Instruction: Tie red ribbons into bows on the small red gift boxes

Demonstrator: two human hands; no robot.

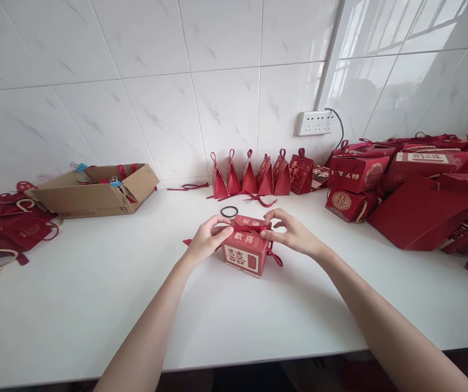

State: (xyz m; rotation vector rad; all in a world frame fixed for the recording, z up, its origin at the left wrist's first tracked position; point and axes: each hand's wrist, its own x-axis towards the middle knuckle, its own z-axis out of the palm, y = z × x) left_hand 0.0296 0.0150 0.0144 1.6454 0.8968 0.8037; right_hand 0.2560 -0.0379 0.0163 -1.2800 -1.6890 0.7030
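Note:
A small red gift box [245, 251] with white printed panels stands on the white table [234, 305], just in front of me. My left hand [207, 238] pinches the box's top on its left side. My right hand [290, 231] pinches the top on the right, where a thin red ribbon [273, 256] hangs down. Both hands have their fingers closed on the box's top flaps and ribbon. A black ring [229, 211] lies on the table just behind the box.
A row of several folded red gift boxes [258, 175] lines the tiled wall. An open cardboard carton [95, 190] sits at the back left, red bags [9, 226] beside it. A heap of red bags and boxes [417, 190] fills the right side. A wall socket [314, 123] is above.

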